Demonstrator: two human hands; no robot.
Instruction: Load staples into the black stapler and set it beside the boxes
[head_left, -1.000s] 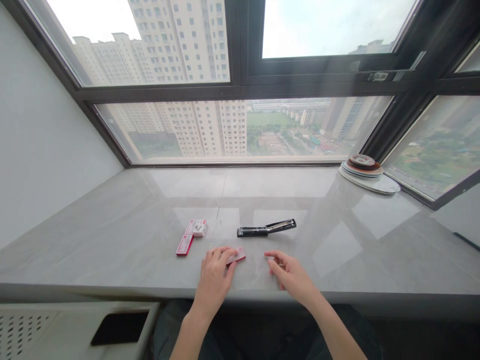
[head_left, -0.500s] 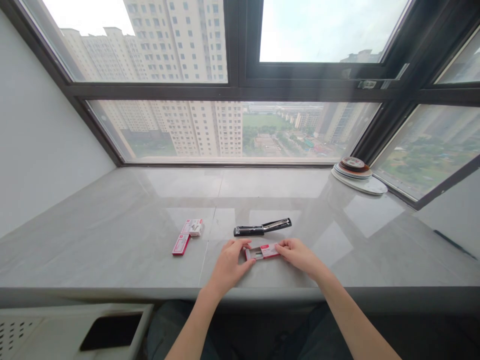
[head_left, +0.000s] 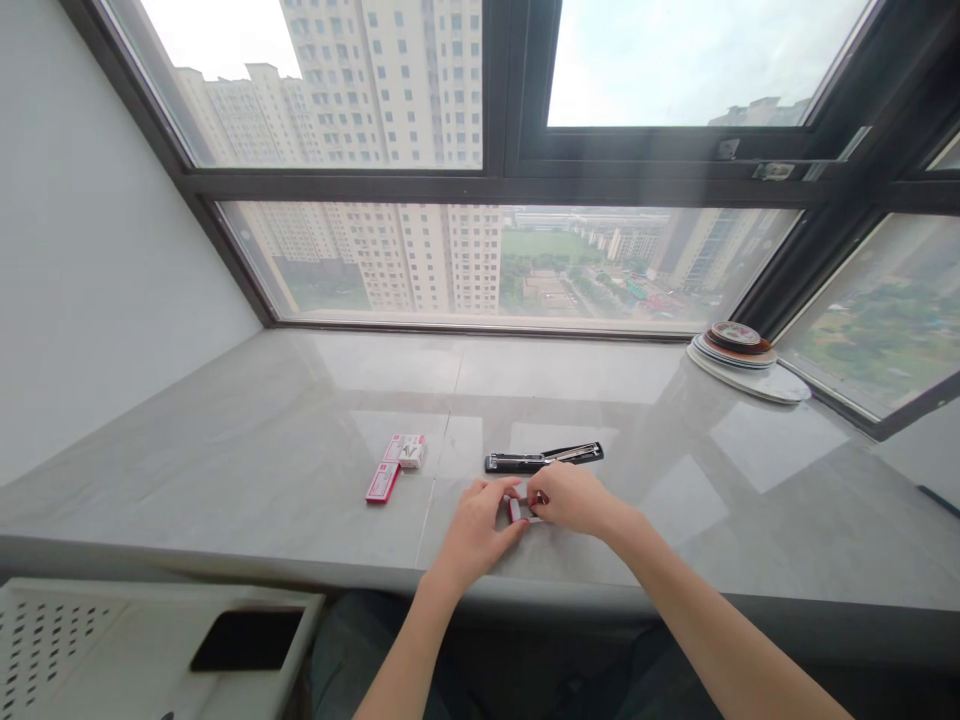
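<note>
A small red-and-white staple box [head_left: 516,509] lies on the counter, its tray slid partly out. My left hand [head_left: 480,525] grips the box's left end between thumb and fingers. My right hand [head_left: 568,498] is closed in a pinch over the tray and covers most of the box; what is between those fingertips is hidden. Just behind both hands, a black stapler [head_left: 517,463] rests on the counter with its top swung open. To the left are two flat red-and-white boxes, the nearer box [head_left: 383,483] and the farther box [head_left: 391,448], beside a small white box [head_left: 412,451].
The grey tiled counter [head_left: 300,440] runs up to a dark-framed window. Stacked plates [head_left: 739,350] stand in the far right corner. At the lower left, a black phone [head_left: 247,640] lies on a white perforated surface [head_left: 112,650] below the counter's edge.
My right hand has moved left from the box's right end to over its open tray. My left hand keeps its grip. The whole view has shifted and tilted slightly.
</note>
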